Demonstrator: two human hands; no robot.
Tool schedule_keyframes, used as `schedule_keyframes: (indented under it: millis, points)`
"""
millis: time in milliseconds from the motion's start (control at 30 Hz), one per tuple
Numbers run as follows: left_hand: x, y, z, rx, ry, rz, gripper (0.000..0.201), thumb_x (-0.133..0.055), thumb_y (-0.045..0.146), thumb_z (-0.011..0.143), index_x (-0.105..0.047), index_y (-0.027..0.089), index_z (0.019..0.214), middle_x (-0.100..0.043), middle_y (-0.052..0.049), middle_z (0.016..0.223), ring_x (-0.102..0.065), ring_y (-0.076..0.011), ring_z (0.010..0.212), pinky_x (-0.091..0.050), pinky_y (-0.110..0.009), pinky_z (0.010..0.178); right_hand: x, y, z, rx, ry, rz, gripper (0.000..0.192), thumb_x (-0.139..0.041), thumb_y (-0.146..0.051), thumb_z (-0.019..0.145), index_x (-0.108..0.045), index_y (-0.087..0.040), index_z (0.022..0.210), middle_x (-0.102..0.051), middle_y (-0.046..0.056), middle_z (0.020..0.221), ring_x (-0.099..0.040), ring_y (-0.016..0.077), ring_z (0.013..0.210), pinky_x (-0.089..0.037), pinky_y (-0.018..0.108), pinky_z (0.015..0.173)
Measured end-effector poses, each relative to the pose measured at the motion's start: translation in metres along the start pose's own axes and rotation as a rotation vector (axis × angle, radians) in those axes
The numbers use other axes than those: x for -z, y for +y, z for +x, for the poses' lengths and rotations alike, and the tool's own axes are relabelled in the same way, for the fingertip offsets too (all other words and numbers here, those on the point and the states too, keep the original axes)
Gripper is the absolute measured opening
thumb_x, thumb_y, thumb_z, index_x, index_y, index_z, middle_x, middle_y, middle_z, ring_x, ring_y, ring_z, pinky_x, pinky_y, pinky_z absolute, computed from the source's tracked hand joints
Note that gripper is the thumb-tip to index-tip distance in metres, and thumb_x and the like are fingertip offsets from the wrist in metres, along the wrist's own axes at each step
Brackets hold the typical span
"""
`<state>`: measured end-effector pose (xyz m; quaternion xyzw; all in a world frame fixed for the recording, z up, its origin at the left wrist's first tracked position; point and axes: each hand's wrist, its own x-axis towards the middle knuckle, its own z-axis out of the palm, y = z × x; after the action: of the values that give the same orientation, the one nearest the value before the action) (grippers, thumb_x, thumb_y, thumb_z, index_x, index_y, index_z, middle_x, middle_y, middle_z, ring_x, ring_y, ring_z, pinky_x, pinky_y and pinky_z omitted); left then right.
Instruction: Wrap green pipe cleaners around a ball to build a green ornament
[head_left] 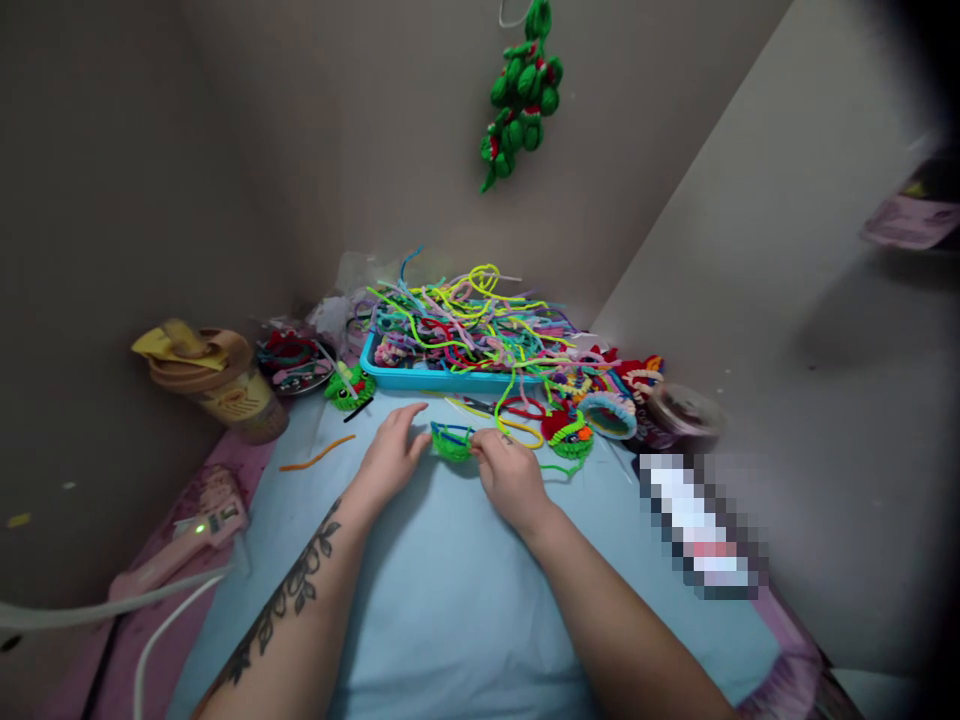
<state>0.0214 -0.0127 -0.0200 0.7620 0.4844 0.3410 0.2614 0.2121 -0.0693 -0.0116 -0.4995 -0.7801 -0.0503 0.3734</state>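
My right hand [511, 475] pinches the edge of a small green cup-shaped piece [452, 446] that looks coiled from fuzzy pipe cleaners, with a blue strand across its top. Just left of that piece is my left hand [394, 450], its fingers spread apart and the thumb near the piece, holding nothing. Beyond both hands, red-handled scissors [523, 408] lie on the light blue cloth [450, 600]. To the right sits a red and green fuzzy figure [568, 436], and to the left a green one [350, 388].
A blue tray [457, 381] heaped with colourful pipe cleaners [480, 320] stands at the back. On the left are a tumbler [217, 385], an orange strand [316, 455] and a pink glue gun [184, 548] with a lit green light. A pixelated object [701, 530] lies right. Green ornaments [525, 90] hang above.
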Motion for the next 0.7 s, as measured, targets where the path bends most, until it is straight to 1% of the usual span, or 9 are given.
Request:
schedule_keyframes:
  millis: [100,167,233,267,333,433,500,600,700]
  points:
    - [0.001,0.001,0.000,0.056,-0.142,-0.263,0.036,-0.048,0.028,0.083,-0.053,0.019,0.117,-0.057,-0.011,0.117,-0.055,-0.0212,0.102,-0.044,-0.036,0.087,0.002,-0.001,0.000,0.026,0.060,0.038,0.014,-0.044,-0.010,0.084,-0.055,-0.018,0.086,-0.066,0.006,0.083,-0.061,0.0161,0.077,-0.046,0.026,0.068]
    - [0.007,0.006,0.000,0.062,-0.196,-0.387,0.032,-0.049,0.030,0.082,-0.056,0.019,0.112,-0.057,-0.011,0.118,-0.055,-0.0213,0.105,-0.045,-0.034,0.086,0.003,0.000,0.000,0.036,0.085,0.068,0.015,-0.044,-0.010,0.084,-0.055,-0.019,0.088,-0.066,0.006,0.086,-0.062,0.0162,0.080,-0.047,0.027,0.071]
    - [0.016,0.011,-0.001,0.013,-0.180,-0.411,0.020,-0.053,0.030,0.080,-0.062,0.018,0.093,-0.055,-0.010,0.121,-0.050,-0.0223,0.113,-0.040,-0.034,0.093,0.003,0.001,0.000,0.042,0.101,0.091,0.016,-0.043,-0.009,0.084,-0.055,-0.019,0.090,-0.066,0.007,0.088,-0.062,0.0166,0.083,-0.048,0.028,0.073]
    - [0.022,0.013,-0.001,-0.016,-0.201,-0.410,0.015,-0.054,0.030,0.080,-0.062,0.018,0.085,-0.056,-0.010,0.120,-0.049,-0.0221,0.114,-0.037,-0.034,0.096,0.003,0.001,0.000,0.040,0.103,0.098,0.016,-0.043,-0.009,0.084,-0.055,-0.018,0.090,-0.066,0.007,0.088,-0.061,0.0167,0.084,-0.048,0.028,0.073]
    - [0.032,0.017,-0.003,-0.023,-0.274,-0.437,0.014,-0.056,0.030,0.079,-0.061,0.017,0.080,-0.063,-0.008,0.105,-0.053,-0.0207,0.107,-0.039,-0.032,0.093,0.003,0.002,0.000,0.029,0.100,0.098,0.016,-0.043,-0.009,0.084,-0.055,-0.018,0.090,-0.066,0.007,0.087,-0.061,0.0167,0.082,-0.047,0.028,0.073]
    - [0.039,0.023,-0.005,0.002,-0.360,-0.395,0.018,-0.058,0.032,0.077,-0.062,0.015,0.079,-0.066,-0.005,0.085,-0.059,-0.0170,0.083,-0.044,-0.028,0.078,0.003,0.001,0.000,0.015,0.085,0.071,0.014,-0.044,-0.010,0.084,-0.056,-0.018,0.086,-0.065,0.006,0.083,-0.060,0.0166,0.079,-0.046,0.027,0.071]
    - [0.038,0.029,-0.006,-0.002,-0.386,-0.304,0.021,-0.056,0.033,0.078,-0.065,0.014,0.081,-0.065,-0.003,0.078,-0.058,-0.0152,0.075,-0.044,-0.025,0.071,0.004,0.001,0.001,0.009,0.076,0.042,0.013,-0.045,-0.010,0.084,-0.056,-0.018,0.083,-0.064,0.005,0.080,-0.058,0.0168,0.077,-0.045,0.027,0.071]
    - [0.034,0.040,-0.007,-0.084,-0.363,-0.136,0.023,-0.052,0.033,0.081,-0.068,0.016,0.084,-0.066,-0.003,0.080,-0.057,-0.0146,0.074,-0.043,-0.024,0.069,0.003,0.003,0.001,-0.014,0.070,0.007,0.013,-0.046,-0.011,0.084,-0.057,-0.018,0.081,-0.063,0.005,0.077,-0.056,0.0168,0.075,-0.044,0.027,0.070]
    - [0.027,0.046,-0.009,-0.173,-0.348,-0.043,0.024,-0.052,0.034,0.082,-0.067,0.018,0.092,-0.067,-0.004,0.085,-0.058,-0.0155,0.077,-0.042,-0.024,0.071,0.002,0.005,0.001,-0.039,0.071,-0.015,0.012,-0.046,-0.014,0.085,-0.057,-0.018,0.082,-0.062,0.005,0.077,-0.056,0.0171,0.076,-0.044,0.027,0.071]
